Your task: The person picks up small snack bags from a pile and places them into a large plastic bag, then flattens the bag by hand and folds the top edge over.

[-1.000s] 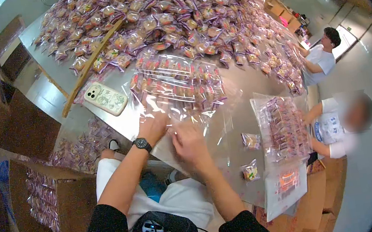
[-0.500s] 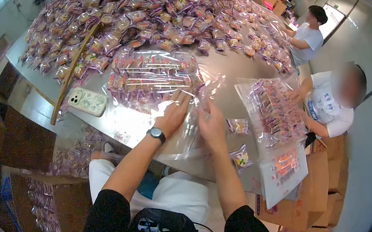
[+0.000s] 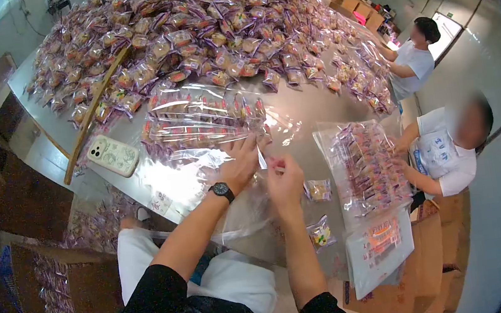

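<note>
A large clear plastic bag (image 3: 201, 115) lies on the metal table, filled with rows of small wrapped snacks in purple-edged packets. My left hand (image 3: 242, 162) rests flat on the open-end side of this bag, fingers stretched out toward the packets. Close beside it, my right hand (image 3: 285, 180) has its fingers pinched together on the bag's loose film. A narrow white strip (image 3: 261, 158) stands up between the two hands. Two single packets, one brownish (image 3: 317, 190) and one with yellow and green print (image 3: 321, 234), lie right of my right forearm.
A big heap of wrapped snacks (image 3: 202, 30) covers the far table (image 3: 285, 104). A wooden bar (image 3: 96, 113) and a phone (image 3: 113, 155) lie left. At right, a person's hands touch another filled bag (image 3: 369, 166), above stacked flat bags (image 3: 381, 244). Cardboard boxes (image 3: 425, 260) stand below.
My right hand has moved down slightly and its fingers have closed into a tighter pinch. The white strip now stands more upright. My head view has shifted a little.
</note>
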Demonstrator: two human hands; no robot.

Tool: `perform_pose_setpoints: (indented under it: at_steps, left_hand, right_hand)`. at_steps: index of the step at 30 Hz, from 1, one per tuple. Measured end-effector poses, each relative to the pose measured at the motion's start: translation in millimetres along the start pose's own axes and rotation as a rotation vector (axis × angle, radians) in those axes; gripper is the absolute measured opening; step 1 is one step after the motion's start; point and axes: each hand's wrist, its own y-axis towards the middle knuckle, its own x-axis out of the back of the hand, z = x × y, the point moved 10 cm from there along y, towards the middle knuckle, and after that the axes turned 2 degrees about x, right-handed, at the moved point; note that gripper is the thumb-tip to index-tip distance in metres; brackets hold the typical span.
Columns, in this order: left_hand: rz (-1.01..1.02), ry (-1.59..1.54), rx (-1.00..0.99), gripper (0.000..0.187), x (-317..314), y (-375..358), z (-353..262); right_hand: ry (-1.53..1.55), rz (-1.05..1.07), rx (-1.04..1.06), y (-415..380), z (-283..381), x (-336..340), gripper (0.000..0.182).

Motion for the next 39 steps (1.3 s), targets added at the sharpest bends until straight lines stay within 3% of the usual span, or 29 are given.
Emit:
perform_pose_setpoints:
  at_steps: [2,6,8,9,11,15,18,21,24,27,28,31,34,37,39]
  left_hand:
    - [0.012,-0.128,0.007,0.044,-16.7,0.5,7.3]
    - [0.117,-0.84,0.366,0.051,-31.4,-8.9,34.6]
    - [-0.027,0.02,0.017,0.052,6.0,-2.5,8.9]
    - [-0.077,0.005,-0.04,0.048,13.1,-0.8,5.6]
    - [-0.177,-0.028,-0.148,0.04,25.7,0.0,-0.5]
    - [-0.107,0.068,-0.127,0.042,1.3,-7.2,8.2]
    - [-0.086,0.032,-0.133,0.041,9.1,-9.1,4.1]
    - [-0.047,-0.083,-0.081,0.044,-6.3,-3.5,9.3]
    - [-0.046,-0.006,-0.028,0.053,3.0,-5.1,7.3]
    - [-0.051,0.01,-0.034,0.054,7.5,-9.0,7.1]
    - [-0.118,-0.045,-0.053,0.053,10.4,-9.8,7.6]
    - [-0.057,-0.01,-0.021,0.048,6.5,-6.8,7.1]
    - [-0.096,-0.053,-0.035,0.045,6.6,-10.3,9.4]
    - [-0.083,-0.038,-0.05,0.044,1.5,-7.3,9.1]
    - [-0.06,-0.038,-0.071,0.045,1.9,-7.9,8.4]
  right_hand:
    - [0.032,-0.037,-0.013,1.6,2.1,3.2,0.017]
    - [0.184,-0.095,0.049,9.8,18.0,8.3,0.021]
    - [0.118,-0.067,0.158,15.7,17.2,2.8,0.027]
    - [0.078,-0.05,0.209,17.5,23.0,4.1,0.03]
    - [0.182,-0.056,0.121,21.8,18.4,13.1,0.03]
    - [0.227,0.128,0.103,28.7,8.6,5.9,0.04]
    - [0.468,0.565,0.139,23.4,-7.9,-12.3,0.048]
    - [0.967,0.3,-0.388,66.8,-90.9,-29.2,0.059]
    - [0.552,0.17,-0.527,94.1,-95.3,-43.4,0.056]
    - [0.547,0.228,-0.368,124.8,-111.7,-91.0,0.047]
    - [0.388,0.075,-0.249,133.0,-107.9,-85.5,0.037]
    - [0.466,0.165,-0.467,128.4,-115.5,-91.1,0.036]
    - [0.432,0.0,-0.457,141.8,-127.0,-90.7,0.034]
    - [0.544,0.08,-0.392,152.9,-126.1,-103.6,0.035]
    - [0.515,0.014,-0.393,154.7,-131.6,-108.3,0.035]
